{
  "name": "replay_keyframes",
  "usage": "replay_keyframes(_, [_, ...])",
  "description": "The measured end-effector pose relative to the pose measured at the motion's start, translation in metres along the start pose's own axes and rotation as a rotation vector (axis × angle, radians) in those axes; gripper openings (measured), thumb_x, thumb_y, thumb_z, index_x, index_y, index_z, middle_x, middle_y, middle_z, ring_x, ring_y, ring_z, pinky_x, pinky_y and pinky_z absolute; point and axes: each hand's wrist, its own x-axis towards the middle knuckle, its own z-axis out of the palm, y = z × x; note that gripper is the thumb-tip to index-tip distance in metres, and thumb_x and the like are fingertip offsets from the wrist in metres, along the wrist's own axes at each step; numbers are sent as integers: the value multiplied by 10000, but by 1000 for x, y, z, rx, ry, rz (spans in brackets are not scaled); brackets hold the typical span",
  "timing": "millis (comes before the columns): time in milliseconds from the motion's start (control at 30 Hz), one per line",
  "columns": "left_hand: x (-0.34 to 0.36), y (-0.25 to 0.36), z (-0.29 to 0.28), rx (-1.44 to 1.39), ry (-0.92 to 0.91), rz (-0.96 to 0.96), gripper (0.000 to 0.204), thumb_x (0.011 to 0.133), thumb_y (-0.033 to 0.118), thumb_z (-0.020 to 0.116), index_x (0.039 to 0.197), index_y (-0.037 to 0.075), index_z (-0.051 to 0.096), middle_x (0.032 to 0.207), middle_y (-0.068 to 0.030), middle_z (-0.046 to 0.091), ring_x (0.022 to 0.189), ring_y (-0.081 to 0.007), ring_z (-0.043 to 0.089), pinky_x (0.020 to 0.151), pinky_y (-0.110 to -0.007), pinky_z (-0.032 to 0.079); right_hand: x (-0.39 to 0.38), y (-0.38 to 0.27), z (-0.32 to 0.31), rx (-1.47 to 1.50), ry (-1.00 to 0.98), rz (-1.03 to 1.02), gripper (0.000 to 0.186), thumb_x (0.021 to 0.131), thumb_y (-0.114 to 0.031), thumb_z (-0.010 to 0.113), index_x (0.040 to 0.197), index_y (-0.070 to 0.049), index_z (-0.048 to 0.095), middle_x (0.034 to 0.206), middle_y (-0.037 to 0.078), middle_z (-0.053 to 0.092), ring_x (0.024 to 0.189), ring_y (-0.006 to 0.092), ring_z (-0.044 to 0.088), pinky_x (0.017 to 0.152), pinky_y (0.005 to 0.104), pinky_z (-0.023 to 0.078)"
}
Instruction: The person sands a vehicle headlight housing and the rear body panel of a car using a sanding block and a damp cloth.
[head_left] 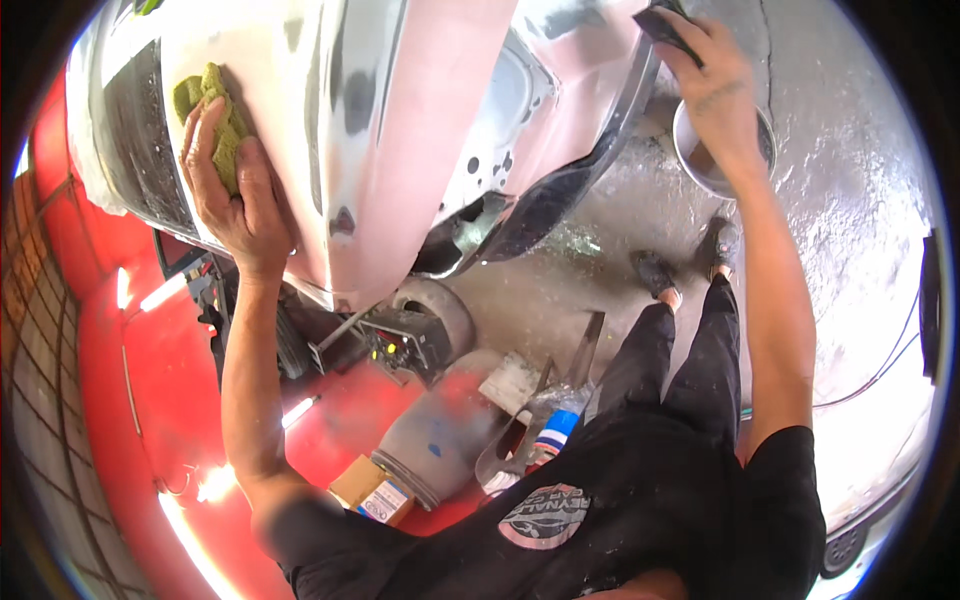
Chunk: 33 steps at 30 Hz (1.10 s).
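My left hand (240,215) presses a folded yellow-green cloth (231,140) against the pale pink car body panel (425,140), on its left part beside a dark strip. Its fingers lie over the cloth, with the thumb along the cloth's right edge. At the upper right, my right hand (718,95) grips a dark flat pad (670,32) near the right edge of the bodywork. Its fingertips are partly hidden, and I cannot tell whether the pad touches the car. Grey and white patches mark the panel around both hands.
A bucket (684,165) stands on the wet-looking floor below my right forearm. Beneath the car's lower edge are a tyre (455,315) and a black box (405,340). A grey drum (430,445), a cardboard box (357,482) and a blue-and-white can (556,430) lie nearer me. A hose (880,375) runs at right.
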Motion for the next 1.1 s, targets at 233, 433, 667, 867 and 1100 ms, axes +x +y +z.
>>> replay_keyframes(233, [0, 3, 2, 9, -20, -46, 403, 1007, 102, 566, 1385, -26, 615, 1415, -193, 612, 1384, -357, 517, 1192, -468, 353, -21, -18, 50, 260, -127, -227, 409, 914, -40, 716, 1322, -51, 701, 1341, 159, 631, 1193, 335, 651, 983, 380, 543])
replay_keyframes(433, [-5, 3, 3, 9, -28, -50, 415, 1011, 93, 544, 1396, -53, 591, 1429, -200, 597, 1396, -352, 503, 1199, -470, 353, -32, -1, 76, 574, -155, -79, 461, 869, -36, 736, 1328, -78, 716, 1327, 144, 639, 1168, 350, 638, 988, 438, 534])
replay_keyframes(667, [-3, 7, 6, -27, -19, -156, 448, 986, 67, 487, 1408, -59, 572, 1462, -220, 565, 1407, -364, 493, 1211, -481, 338, -21, 0, 63, 289, -142, -226, 512, 748, -20, 743, 1257, -80, 758, 1271, 136, 646, 1149, 370, 614, 929, 480, 524])
replay_keyframes(867, [-3, 11, 9, -16, -6, -177, 444, 1003, 102, 510, 1412, -58, 576, 1452, -233, 572, 1404, -367, 498, 1204, -479, 349, 6, 7, 61, 180, -123, -360, 493, 732, 8, 739, 1221, -46, 770, 1328, 109, 636, 1140, 352, 617, 961, 453, 537])
replay_keyframes(1100, [-1, 11, 12, -50, -17, -190, 445, 1006, 116, 511, 1408, -67, 571, 1456, -226, 572, 1398, -365, 500, 1210, -484, 337, -11, -8, 60, 298, -116, -150, 409, 833, -48, 765, 1242, -40, 759, 1165, 153, 640, 1039, 350, 651, 870, 450, 550])
